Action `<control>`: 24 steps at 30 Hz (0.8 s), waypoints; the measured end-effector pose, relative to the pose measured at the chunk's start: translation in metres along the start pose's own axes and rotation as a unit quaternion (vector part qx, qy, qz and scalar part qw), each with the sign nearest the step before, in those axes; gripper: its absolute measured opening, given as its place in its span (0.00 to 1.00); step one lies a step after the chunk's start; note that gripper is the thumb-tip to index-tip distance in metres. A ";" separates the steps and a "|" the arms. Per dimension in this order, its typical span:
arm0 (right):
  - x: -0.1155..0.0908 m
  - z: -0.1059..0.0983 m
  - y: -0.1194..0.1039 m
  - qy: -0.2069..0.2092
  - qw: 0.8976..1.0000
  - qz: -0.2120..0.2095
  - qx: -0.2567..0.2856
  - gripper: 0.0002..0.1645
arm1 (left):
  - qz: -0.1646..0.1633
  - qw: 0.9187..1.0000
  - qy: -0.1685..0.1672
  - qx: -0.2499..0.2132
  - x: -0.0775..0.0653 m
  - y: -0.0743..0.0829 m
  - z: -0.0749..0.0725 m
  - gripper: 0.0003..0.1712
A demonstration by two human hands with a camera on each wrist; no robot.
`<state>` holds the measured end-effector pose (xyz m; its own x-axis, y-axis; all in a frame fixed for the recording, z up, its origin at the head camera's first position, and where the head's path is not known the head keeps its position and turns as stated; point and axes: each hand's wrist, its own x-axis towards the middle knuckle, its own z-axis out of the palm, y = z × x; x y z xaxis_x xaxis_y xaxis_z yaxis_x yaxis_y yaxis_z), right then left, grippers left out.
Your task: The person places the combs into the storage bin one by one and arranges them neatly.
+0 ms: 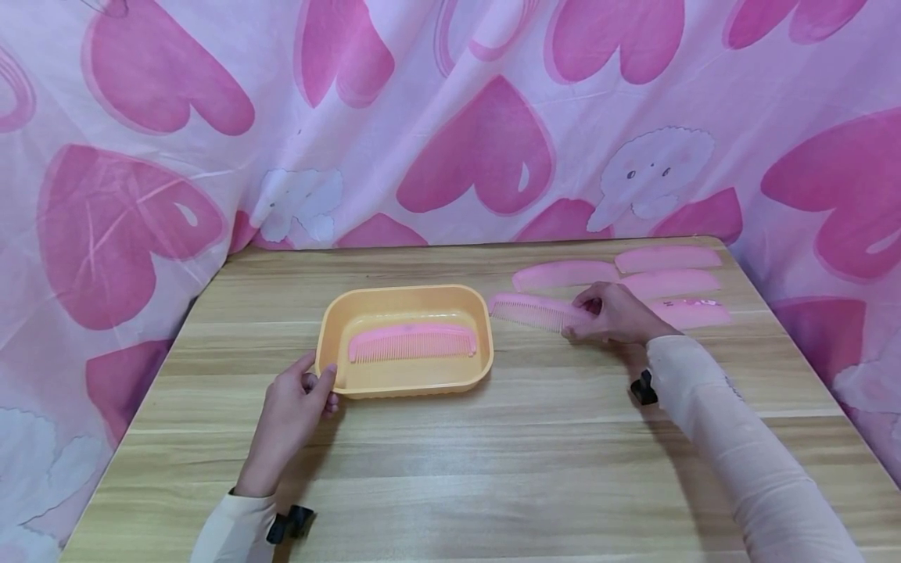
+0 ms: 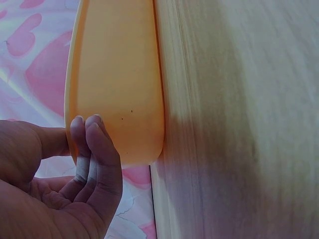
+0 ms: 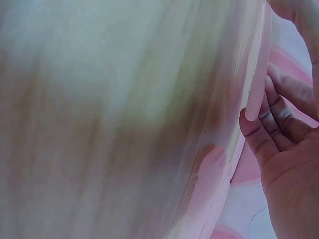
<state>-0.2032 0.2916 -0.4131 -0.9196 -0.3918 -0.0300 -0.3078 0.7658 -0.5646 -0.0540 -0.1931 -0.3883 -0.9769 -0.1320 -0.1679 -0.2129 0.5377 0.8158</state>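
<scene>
A pink comb (image 1: 411,344) lies inside a yellow-orange plastic tray (image 1: 404,389), teeth toward the front. My left hand (image 1: 292,410) grips the tray's near left corner, thumb over the rim and fingers against the outer wall; the left wrist view shows those fingers (image 2: 103,144) on the wall. To the right of the tray, my right hand (image 1: 612,314) pinches one end of a second pink comb (image 1: 535,310), whose other end reaches close to the tray's right rim. In the right wrist view this comb (image 3: 259,74) is seen edge-on between thumb and fingers.
Several more pink combs lie at the back right of the wooden table (image 1: 450,469), among them one comb (image 1: 566,274) behind my right hand and another (image 1: 669,258) near the far corner. A pink heart-print cloth (image 1: 479,148) hangs behind the table.
</scene>
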 end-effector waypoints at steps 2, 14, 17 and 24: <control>0.000 -0.002 0.000 -0.001 1.000 0.006 0.008 0.29 | -0.003 1.000 -0.001 0.000 0.000 0.000 0.000 0.28; -0.004 -0.013 -0.005 0.007 0.998 0.037 0.056 0.34 | -0.003 1.000 -0.004 0.000 0.000 0.000 -0.001 0.28; -0.004 -0.015 -0.007 0.015 0.998 0.034 0.049 0.33 | -0.003 1.000 -0.005 -0.005 0.000 0.001 -0.001 0.29; -0.001 -0.019 -0.012 0.042 0.998 -0.007 0.045 0.28 | 0.000 1.000 -0.005 -0.010 0.000 0.001 -0.001 0.28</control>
<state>-0.2031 0.2927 -0.3910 -0.9335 -0.3558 0.0456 -0.3018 0.7103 -0.6360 -0.0539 -0.1935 -0.3864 -0.9771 -0.1234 -0.1735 -0.2126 0.5205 0.8270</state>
